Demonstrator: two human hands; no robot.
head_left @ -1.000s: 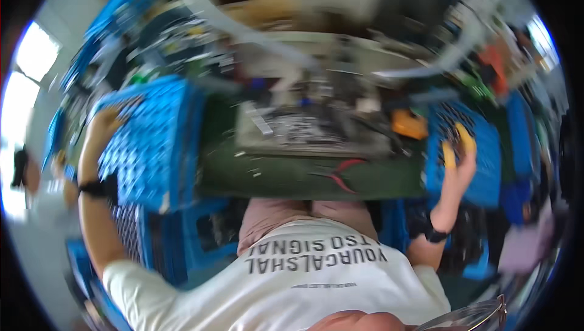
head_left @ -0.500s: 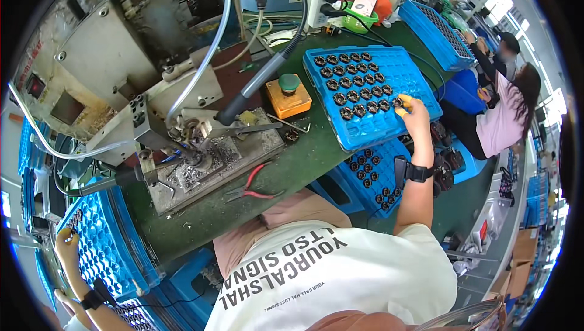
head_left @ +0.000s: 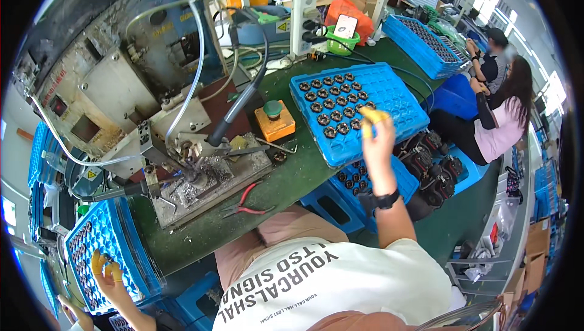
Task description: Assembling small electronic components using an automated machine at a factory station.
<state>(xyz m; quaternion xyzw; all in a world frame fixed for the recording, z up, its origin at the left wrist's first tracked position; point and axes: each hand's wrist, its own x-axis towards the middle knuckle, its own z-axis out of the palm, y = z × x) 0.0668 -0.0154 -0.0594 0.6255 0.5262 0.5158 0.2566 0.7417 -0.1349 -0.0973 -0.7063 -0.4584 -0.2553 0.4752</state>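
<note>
My left hand [head_left: 109, 275], with yellow covers on its fingers, is closed on a small dark round part [head_left: 109, 260] over the blue tray [head_left: 131, 252] at the left, which holds rows of similar parts. My right hand [head_left: 378, 133], also with yellow finger covers, is pinched low over a second blue tray [head_left: 401, 103] on the bench. Whatever is between its fingertips is hidden. Beside it, rows of dark ring-shaped parts [head_left: 330, 117] fill the tray's left side; bare pockets show on its right side.
A metal-working machine [head_left: 115, 88] with a shavings-covered base stands at the left. Near it are an orange box with a green button [head_left: 275, 120] and red-handled pliers [head_left: 248, 202]. More blue trays [head_left: 420, 48] are stacked at the far right, where other people [head_left: 499, 112] sit.
My head view has shifted, so the whole scene sits differently. My left hand has moved rightward over its tray. The right hand has moved a little left over the bench tray.
</note>
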